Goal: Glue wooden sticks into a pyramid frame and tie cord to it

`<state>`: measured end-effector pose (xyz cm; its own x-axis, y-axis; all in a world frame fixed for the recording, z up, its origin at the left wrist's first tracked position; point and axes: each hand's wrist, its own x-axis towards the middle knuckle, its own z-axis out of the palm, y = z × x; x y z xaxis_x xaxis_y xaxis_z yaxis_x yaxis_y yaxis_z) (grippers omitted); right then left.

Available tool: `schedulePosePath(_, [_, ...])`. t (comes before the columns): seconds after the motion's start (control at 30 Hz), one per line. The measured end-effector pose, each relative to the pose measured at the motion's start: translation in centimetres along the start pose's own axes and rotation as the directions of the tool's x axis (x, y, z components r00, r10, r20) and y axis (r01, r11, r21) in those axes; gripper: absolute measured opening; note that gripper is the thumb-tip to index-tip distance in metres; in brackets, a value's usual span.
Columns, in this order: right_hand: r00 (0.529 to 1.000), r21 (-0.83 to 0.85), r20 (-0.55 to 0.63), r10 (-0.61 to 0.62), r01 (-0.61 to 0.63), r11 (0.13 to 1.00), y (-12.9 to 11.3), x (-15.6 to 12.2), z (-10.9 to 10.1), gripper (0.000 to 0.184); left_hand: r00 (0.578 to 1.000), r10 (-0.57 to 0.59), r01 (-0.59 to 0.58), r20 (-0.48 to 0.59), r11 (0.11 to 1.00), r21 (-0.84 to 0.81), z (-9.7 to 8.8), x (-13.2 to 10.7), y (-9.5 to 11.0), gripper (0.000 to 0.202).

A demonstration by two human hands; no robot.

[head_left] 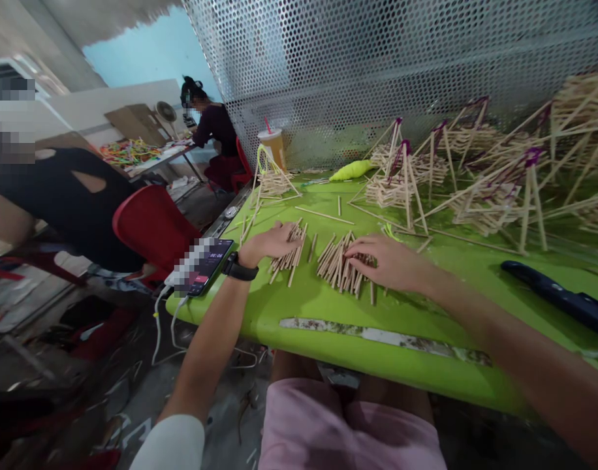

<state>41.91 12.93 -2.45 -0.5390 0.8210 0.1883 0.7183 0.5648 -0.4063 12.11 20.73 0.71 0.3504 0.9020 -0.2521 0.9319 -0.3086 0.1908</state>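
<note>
Two heaps of short wooden sticks lie on a green table (264, 320). My left hand (281, 241), with a black watch (240, 267) on its wrist, rests over the left heap of sticks (295, 261), its fingers stretched out. Over the right heap of sticks (335, 264), my right hand (390, 262) has thumb and fingertips pinched together on a stick; the fingers partly hide it. One loose stick (313, 248) lies between the heaps. Beyond them are longer sticks (324, 215) and a bit of yellow cord (388, 230).
Stick frames tied with purple cord (533, 155) crowd the right back, before a perforated metal screen (377, 59). A dark-handled knife (553, 290) lies right. A phone (208, 267) with cables sits at the left edge. A lidded drink cup (273, 147) stands behind. Two people sit left.
</note>
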Motion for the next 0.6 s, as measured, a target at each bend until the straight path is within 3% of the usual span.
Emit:
schedulePosePath(0.17, [0.998,0.0,-0.01,-0.056,0.056,0.998,-0.6,0.1,0.3,0.036,0.997,-0.065,0.061,0.047,0.995,0.075,0.0,-0.4,1.1,0.06])
schedulePosePath(0.37, [0.994,-0.033,-0.07,-0.088,0.086,0.996,-0.9,0.3,0.9,0.038,0.991,-0.134,0.134,-0.014,0.985,0.11,0.7,-1.2,3.4,0.058])
schedulePosePath(0.6, [0.981,-0.086,-0.151,-0.119,0.106,0.991,-1.4,0.8,1.5,0.041,0.988,-0.153,0.152,0.0,0.985,0.081,0.2,-1.2,2.9,0.066])
